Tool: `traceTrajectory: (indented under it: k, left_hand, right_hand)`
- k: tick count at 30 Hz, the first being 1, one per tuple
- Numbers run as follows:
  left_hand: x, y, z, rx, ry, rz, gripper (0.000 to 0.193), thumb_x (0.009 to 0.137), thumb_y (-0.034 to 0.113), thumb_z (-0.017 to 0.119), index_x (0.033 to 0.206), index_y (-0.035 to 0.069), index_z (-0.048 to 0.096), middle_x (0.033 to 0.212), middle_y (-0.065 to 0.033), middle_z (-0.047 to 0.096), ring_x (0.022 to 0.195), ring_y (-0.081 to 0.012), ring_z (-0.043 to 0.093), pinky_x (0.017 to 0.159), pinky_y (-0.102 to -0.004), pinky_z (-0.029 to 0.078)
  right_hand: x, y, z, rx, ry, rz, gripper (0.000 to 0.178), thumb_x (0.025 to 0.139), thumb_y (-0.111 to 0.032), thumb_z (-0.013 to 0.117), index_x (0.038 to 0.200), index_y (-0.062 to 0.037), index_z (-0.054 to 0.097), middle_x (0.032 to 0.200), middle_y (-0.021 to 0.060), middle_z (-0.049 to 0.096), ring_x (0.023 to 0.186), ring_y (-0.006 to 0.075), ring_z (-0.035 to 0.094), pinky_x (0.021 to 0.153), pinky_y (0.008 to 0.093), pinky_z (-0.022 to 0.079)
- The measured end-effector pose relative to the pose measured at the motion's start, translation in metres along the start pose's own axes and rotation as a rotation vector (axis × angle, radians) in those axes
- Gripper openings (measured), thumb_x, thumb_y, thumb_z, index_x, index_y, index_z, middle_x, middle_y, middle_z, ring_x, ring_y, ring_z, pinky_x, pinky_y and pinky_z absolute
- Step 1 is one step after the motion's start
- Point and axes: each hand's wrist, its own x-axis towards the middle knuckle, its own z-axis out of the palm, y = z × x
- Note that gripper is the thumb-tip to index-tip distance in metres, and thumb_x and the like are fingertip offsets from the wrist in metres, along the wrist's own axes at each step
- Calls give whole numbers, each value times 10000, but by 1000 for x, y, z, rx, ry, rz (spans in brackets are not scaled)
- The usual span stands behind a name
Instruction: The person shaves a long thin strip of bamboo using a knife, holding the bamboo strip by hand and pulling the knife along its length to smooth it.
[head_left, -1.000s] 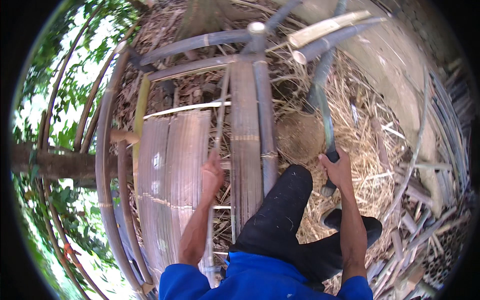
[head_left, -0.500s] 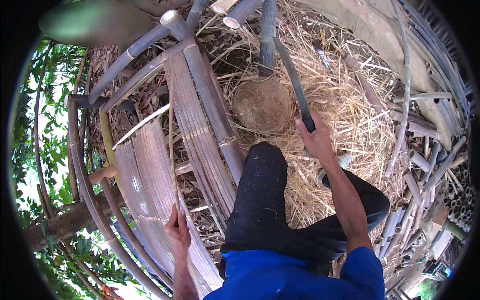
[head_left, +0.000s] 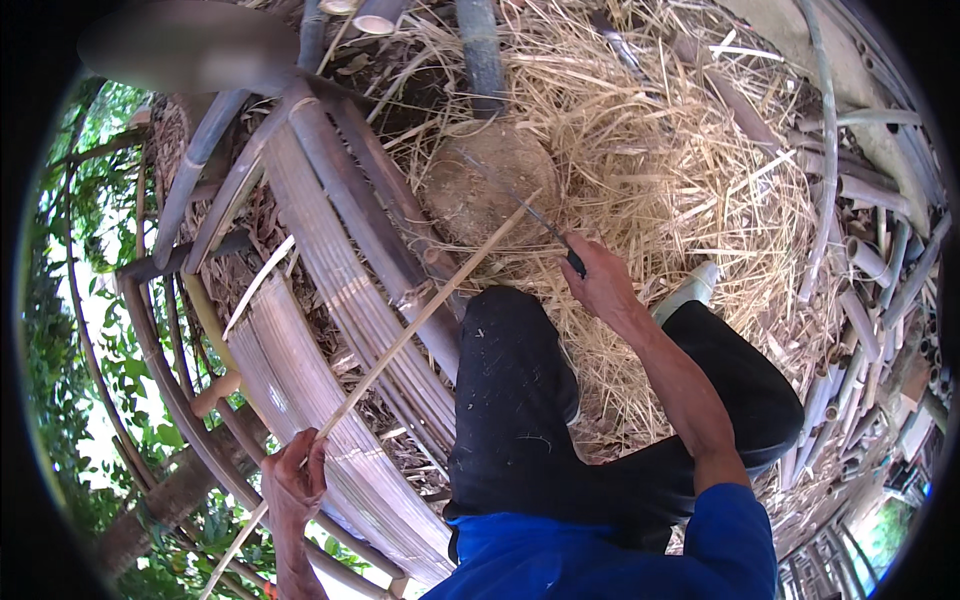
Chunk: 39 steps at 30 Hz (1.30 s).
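A long, thin bamboo strip [head_left: 400, 346] runs slantwise from the lower left up toward the middle. My left hand [head_left: 294, 477] is closed round it near its lower part, over the slatted bamboo seat [head_left: 330, 435]. My right hand [head_left: 604, 285] grips the dark handle of a long-bladed knife [head_left: 550, 229]. The blade points up and left over a round wooden block [head_left: 475, 205], seen nearly edge-on. It crosses the strip's far end close to the block's right edge; whether they touch I cannot tell.
Pale shavings [head_left: 660, 190] cover the ground around the block. A dark bamboo pole [head_left: 480, 60] stands behind it. Bamboo frame rails [head_left: 360, 205] are on the left, with green leaves beyond. Cut bamboo pieces [head_left: 866, 262] lie piled at the right. My bent knees are near the block.
The knife has dropped from upright to slanting left over the block. My left hand moved left and down, and the strip swung rightward so its end reaches the block. The view shifted slightly.
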Motion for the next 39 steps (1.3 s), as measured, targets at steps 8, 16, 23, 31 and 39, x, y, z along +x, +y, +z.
traceTrajectory:
  k: [8, 16, 23, 31, 39]
  left_hand:
    - [50, 20, -10, 160, -57, 0, 134, 929, 163, 709, 1006, 54, 725, 719, -169, 693, 590, -359, 688, 517, -446, 490]
    - [54, 31, -27, 219, -139, -25, 176, 956, 198, 674, 1018, 36, 705, 697, -186, 670, 585, -375, 670, 493, -451, 467]
    - [57, 47, -36, 261, -130, 9, 180, 949, 182, 685, 1057, 42, 718, 685, -146, 651, 521, -306, 631, 466, -420, 432]
    - [59, 57, -43, 327, -156, -17, 176, 981, 188, 630, 1053, 39, 690, 665, -167, 610, 552, -348, 606, 505, -441, 425]
    - [55, 51, -43, 317, -140, -6, 186, 968, 181, 649, 1070, 33, 695, 677, -150, 631, 527, -286, 618, 495, -414, 441]
  right_hand:
    - [14, 37, 35, 62, -69, 1, 377, 934, -186, 676, 1284, -124, 551, 907, 213, 663, 747, 402, 678, 639, 480, 549]
    - [53, 46, 27, 33, 78, 150, 368, 909, -229, 725, 1185, -62, 547, 844, 208, 708, 706, 337, 722, 608, 428, 582]
    - [60, 50, 51, 123, 258, -82, 376, 912, -274, 726, 1125, -41, 522, 761, 195, 696, 568, 357, 693, 488, 438, 560]
    - [60, 55, 61, 163, 162, -34, 379, 881, -225, 766, 1082, -30, 511, 733, 191, 674, 579, 339, 701, 486, 412, 563]
    - [58, 54, 67, 139, 169, -74, 409, 890, -218, 756, 1095, 16, 490, 702, 204, 656, 602, 370, 702, 482, 423, 554]
